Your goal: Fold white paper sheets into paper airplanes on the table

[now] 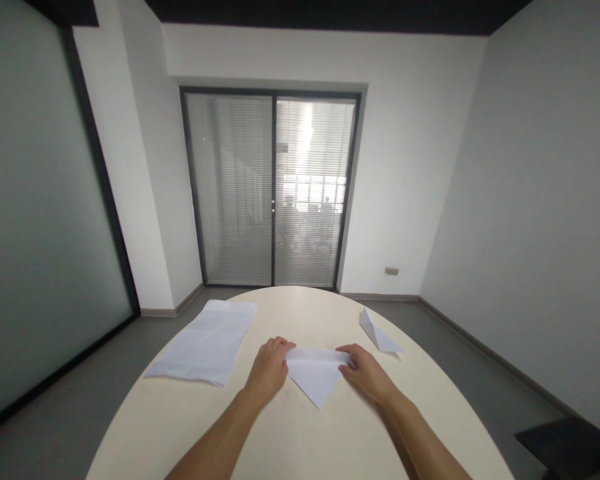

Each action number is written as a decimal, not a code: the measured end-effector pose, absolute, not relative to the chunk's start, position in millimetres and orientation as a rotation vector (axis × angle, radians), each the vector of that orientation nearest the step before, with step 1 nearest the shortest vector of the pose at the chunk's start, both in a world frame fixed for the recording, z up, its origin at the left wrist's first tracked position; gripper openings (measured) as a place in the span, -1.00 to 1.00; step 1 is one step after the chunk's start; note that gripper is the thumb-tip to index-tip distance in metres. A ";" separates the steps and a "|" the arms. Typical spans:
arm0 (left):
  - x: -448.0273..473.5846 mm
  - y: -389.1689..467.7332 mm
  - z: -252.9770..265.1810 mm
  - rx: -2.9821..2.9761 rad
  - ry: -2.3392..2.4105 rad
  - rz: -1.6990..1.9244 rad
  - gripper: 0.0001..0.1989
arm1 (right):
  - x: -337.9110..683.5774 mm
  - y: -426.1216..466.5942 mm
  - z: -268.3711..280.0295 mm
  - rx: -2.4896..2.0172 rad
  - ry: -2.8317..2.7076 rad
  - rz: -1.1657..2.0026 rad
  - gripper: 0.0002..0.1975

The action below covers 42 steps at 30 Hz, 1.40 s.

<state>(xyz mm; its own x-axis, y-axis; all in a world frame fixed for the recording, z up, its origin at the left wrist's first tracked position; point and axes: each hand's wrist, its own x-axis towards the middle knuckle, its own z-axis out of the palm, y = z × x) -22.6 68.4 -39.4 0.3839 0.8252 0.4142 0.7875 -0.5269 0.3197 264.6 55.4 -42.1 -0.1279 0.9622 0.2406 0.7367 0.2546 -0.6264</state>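
paper (316, 379): we have it on the tabletop (290, 440) between our two hands, folded into a white triangle, its tip pointing toward us and a straight folded band along its far edge.
left hand (270, 368): we grip the paper's left corner, fingers bent over the band and thumb near the side edge.
right hand (369, 375): we pinch the paper's right corner between forefinger and thumb, the other fingers curled in.
large sheet (205, 343): we see it lying creased to the left, near the table's rim; we cannot tell how many layers it has.
folded piece (379, 335): we find this smaller white shape beyond our right hand, apart from it, near the table's right rim.
glass doors (230, 200): we face them across the table, dark-framed, with slatted blinds.
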 end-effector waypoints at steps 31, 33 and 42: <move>-10.1 48.7 -19.5 2.699 1.682 0.412 -0.71 | 247.2 39.2 -17.1 -1.588 -2.236 0.137 -0.61; -9.5 49.5 -20.8 2.681 1.686 0.418 -0.69 | 247.8 38.3 -15.8 -1.587 -2.236 0.143 -0.62; -7.0 49.4 -19.1 2.645 1.718 0.391 -0.69 | 239.7 23.9 -1.8 -1.546 -2.271 0.197 -0.63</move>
